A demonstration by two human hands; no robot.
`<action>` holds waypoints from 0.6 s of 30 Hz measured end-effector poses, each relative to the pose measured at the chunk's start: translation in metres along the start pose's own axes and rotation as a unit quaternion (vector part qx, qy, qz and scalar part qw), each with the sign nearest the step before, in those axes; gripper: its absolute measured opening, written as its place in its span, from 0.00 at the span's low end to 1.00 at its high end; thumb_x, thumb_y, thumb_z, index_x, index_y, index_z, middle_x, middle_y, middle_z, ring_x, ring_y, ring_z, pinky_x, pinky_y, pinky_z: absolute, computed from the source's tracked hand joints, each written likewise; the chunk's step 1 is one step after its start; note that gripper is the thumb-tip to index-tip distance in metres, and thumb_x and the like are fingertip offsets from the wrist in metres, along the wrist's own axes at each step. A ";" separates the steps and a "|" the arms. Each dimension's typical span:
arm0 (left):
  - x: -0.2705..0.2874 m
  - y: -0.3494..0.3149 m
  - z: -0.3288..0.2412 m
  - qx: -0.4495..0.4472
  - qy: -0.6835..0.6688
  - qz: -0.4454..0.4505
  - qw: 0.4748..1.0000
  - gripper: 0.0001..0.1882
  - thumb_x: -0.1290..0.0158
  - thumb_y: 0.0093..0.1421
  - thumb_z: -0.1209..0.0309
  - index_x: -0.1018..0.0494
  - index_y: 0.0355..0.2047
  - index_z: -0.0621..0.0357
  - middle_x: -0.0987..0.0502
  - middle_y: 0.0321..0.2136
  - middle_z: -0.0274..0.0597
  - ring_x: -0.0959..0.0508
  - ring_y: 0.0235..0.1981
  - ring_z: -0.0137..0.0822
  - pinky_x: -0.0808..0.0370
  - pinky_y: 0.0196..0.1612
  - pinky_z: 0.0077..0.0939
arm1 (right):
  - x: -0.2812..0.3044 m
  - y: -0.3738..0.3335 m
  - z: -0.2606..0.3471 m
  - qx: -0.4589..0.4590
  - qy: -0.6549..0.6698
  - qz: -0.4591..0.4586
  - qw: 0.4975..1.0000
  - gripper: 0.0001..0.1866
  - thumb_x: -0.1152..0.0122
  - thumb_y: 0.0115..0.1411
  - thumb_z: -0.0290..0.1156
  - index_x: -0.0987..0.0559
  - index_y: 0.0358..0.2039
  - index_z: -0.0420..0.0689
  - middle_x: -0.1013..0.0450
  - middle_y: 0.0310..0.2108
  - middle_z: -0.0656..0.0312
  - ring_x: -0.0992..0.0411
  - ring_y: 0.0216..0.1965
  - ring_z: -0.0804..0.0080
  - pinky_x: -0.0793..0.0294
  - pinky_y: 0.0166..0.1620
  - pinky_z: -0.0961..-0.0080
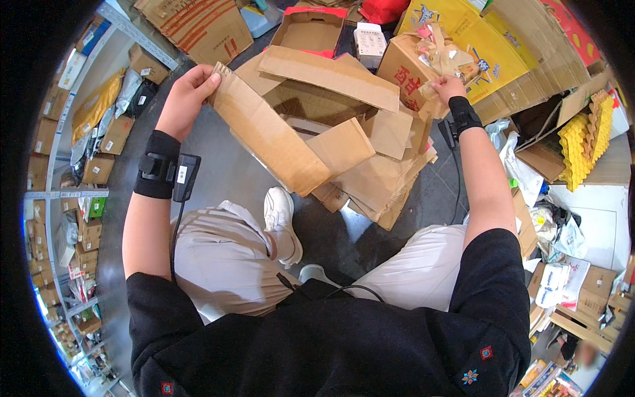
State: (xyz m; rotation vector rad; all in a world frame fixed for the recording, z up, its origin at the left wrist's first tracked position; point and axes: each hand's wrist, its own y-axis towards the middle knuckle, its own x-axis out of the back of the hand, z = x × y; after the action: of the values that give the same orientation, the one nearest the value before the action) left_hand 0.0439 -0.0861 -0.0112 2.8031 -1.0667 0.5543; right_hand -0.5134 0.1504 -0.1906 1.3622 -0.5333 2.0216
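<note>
An open cardboard box (278, 142) with its flaps spread lies tilted in front of me. My left hand (188, 96) pinches the upper left corner of its long flap between thumb and fingers. On the far right, my right hand (448, 89) is closed on a strip of tan packing tape (431, 106), beside the box's right side. Crumpled packing tape (440, 53) sits just above that hand, on top of a brown printed carton (400, 69). Flattened cardboard (390, 192) lies under the open box.
Shelves (49, 195) of parcels run along the left. At the back are a red-edged box (307, 30), a white small box (370, 41) and a yellow printed carton (476, 40). Yellow corrugated padding (585, 139) and plastic bags (562, 231) lie on the right. Cables hang from both wrists.
</note>
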 end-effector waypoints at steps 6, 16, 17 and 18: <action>0.002 0.003 0.001 0.005 0.038 0.011 0.999 0.11 0.49 0.70 0.63 0.25 0.43 0.57 0.24 0.33 0.25 0.31 0.32 0.19 0.35 0.37 0.17 | 0.003 0.002 0.011 0.000 -0.038 -0.018 0.999 0.15 0.35 0.53 0.45 0.15 0.34 0.48 0.19 0.36 0.52 0.21 0.39 0.55 0.22 0.46 0.62; 0.000 0.003 0.000 -0.001 0.026 0.020 0.999 0.12 0.47 0.70 0.61 0.25 0.42 0.57 0.25 0.32 0.25 0.31 0.32 0.19 0.35 0.36 0.18 | 0.013 0.007 0.020 -0.043 -0.135 0.019 0.990 0.21 0.36 0.52 0.48 0.15 0.39 0.46 0.20 0.42 0.51 0.21 0.44 0.54 0.23 0.50 0.61; -0.001 0.005 0.000 -0.002 0.029 0.023 0.999 0.12 0.47 0.70 0.61 0.25 0.42 0.57 0.25 0.32 0.25 0.31 0.32 0.19 0.35 0.36 0.18 | 0.015 0.010 0.018 -0.072 -0.148 0.022 0.986 0.22 0.36 0.52 0.49 0.15 0.39 0.45 0.20 0.43 0.50 0.21 0.46 0.54 0.23 0.51 0.61; -0.003 0.008 0.000 -0.003 0.033 0.028 0.999 0.12 0.47 0.70 0.61 0.25 0.42 0.57 0.25 0.32 0.25 0.31 0.32 0.19 0.35 0.36 0.18 | 0.017 0.014 0.015 -0.102 -0.160 0.025 0.982 0.24 0.35 0.52 0.50 0.15 0.40 0.44 0.20 0.44 0.49 0.22 0.47 0.54 0.24 0.52 0.62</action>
State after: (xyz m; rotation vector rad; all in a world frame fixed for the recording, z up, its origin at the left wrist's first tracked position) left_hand 0.0366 -0.0908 -0.0127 2.7363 -1.1338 0.6429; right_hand -0.5178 0.1361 -0.1687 1.5654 -0.8996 1.7371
